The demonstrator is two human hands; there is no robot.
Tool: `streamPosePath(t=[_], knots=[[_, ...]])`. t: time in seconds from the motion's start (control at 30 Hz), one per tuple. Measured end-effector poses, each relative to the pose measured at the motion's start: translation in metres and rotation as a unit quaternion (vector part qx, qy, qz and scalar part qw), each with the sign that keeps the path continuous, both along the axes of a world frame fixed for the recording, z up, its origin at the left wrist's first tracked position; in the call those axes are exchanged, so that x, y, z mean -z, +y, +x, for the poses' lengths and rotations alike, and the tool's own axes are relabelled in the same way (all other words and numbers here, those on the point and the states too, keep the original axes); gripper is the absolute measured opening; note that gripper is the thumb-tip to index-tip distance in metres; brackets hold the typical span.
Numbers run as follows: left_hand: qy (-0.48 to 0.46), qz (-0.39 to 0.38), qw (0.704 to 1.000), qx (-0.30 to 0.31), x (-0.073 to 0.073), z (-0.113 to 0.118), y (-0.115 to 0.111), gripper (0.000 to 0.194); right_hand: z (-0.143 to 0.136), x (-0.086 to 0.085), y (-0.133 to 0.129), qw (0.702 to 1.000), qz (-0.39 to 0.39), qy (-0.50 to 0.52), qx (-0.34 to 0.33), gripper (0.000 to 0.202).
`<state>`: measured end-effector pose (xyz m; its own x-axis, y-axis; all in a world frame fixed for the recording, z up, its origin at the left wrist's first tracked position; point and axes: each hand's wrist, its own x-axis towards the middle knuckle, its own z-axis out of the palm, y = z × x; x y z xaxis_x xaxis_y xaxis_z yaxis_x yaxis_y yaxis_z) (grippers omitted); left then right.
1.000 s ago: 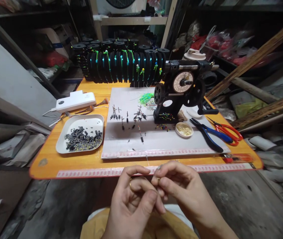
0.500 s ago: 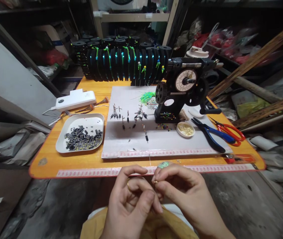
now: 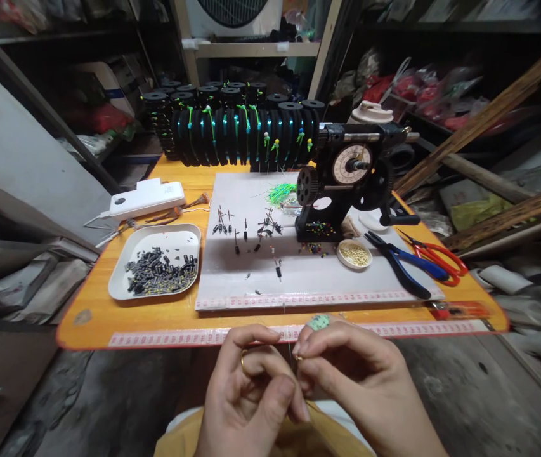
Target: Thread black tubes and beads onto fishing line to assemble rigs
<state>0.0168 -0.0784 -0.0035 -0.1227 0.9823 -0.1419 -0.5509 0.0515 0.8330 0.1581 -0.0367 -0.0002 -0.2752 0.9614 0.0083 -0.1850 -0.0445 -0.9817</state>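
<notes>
My left hand [image 3: 254, 387], with a gold ring on one finger, is curled closed above my lap. A thin line [image 3: 290, 349] comes down past the table edge to its fingertips. Close beside it, my right hand [image 3: 356, 374] pinches a tiny gold-coloured piece [image 3: 299, 357] between thumb and forefinger; its exact kind is too small to tell. A green speckled wrap [image 3: 318, 322] shows on a right finger. On the board ahead stands a round dish [image 3: 341, 259] of small gold pieces. Several small black cylindrical parts with thin stems [image 3: 278, 273] lie on the board.
A white tray [image 3: 114, 279] of black and grey parts stands left on the table. Blue-handled pliers [image 3: 406, 270] and red scissors [image 3: 441, 260] lie right. A black hand-cranked winder [image 3: 351, 181] and a row of black spools [image 3: 241, 136] stand behind. Measuring tapes [image 3: 165, 337] edge the front.
The view has tilted up slightly, so the table sits lower in the picture. Both hands stay close together, and the right hand still pinches the tiny gold piece.
</notes>
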Motion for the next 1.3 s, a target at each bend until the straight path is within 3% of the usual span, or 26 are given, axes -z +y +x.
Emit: streamPosePath(t=[0.4,1.03,1.3], knots=[[-0.001,-0.006,1.000,0.016,0.000,-0.004,-0.002,0.030,-0.004,-0.007,0.000,0.999,-0.035,0.005,-0.010,0.007],[0.009,0.023,1.000,0.017,0.004,-0.005,-0.004,0.024,-0.006,-0.011,-0.002,0.999,0.025,-0.040,0.009,0.006],[0.012,0.022,0.999,0.021,0.003,-0.006,-0.005,0.026,-0.005,-0.009,-0.003,0.999,-0.028,-0.020,-0.001,0.003]])
